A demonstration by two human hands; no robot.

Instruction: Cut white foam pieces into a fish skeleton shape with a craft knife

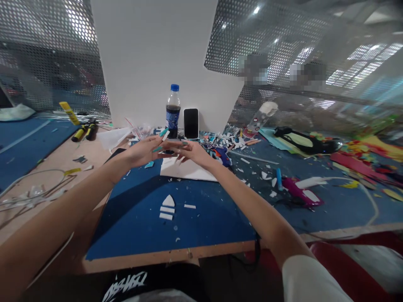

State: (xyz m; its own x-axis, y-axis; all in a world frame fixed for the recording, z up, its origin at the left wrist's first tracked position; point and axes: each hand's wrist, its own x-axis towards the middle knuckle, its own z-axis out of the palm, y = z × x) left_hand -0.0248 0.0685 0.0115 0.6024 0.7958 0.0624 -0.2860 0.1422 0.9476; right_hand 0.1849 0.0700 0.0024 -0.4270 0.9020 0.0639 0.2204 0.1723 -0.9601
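Both arms stretch out over the blue mat (141,218). My left hand (143,150) and my right hand (192,152) meet fingertip to fingertip above a white foam sheet (185,170). Long teal nails show on the fingers. The fingers look pinched together around a small piece that I cannot make out. Just behind the hands stand a dark soda bottle (173,111) with a blue cap and a phone (191,123) leaning on a white board (157,58). Three small white cut shapes (167,207) lie on the mat nearer to me.
White and coloured scraps (233,140) litter the mat's right side, with a pink glue gun (299,191) and its cable. Yellow-handled tools (84,131) lie back left. A black strap thing (302,140) and coloured foam sheets (362,161) sit far right. Perforated metal panels stand behind.
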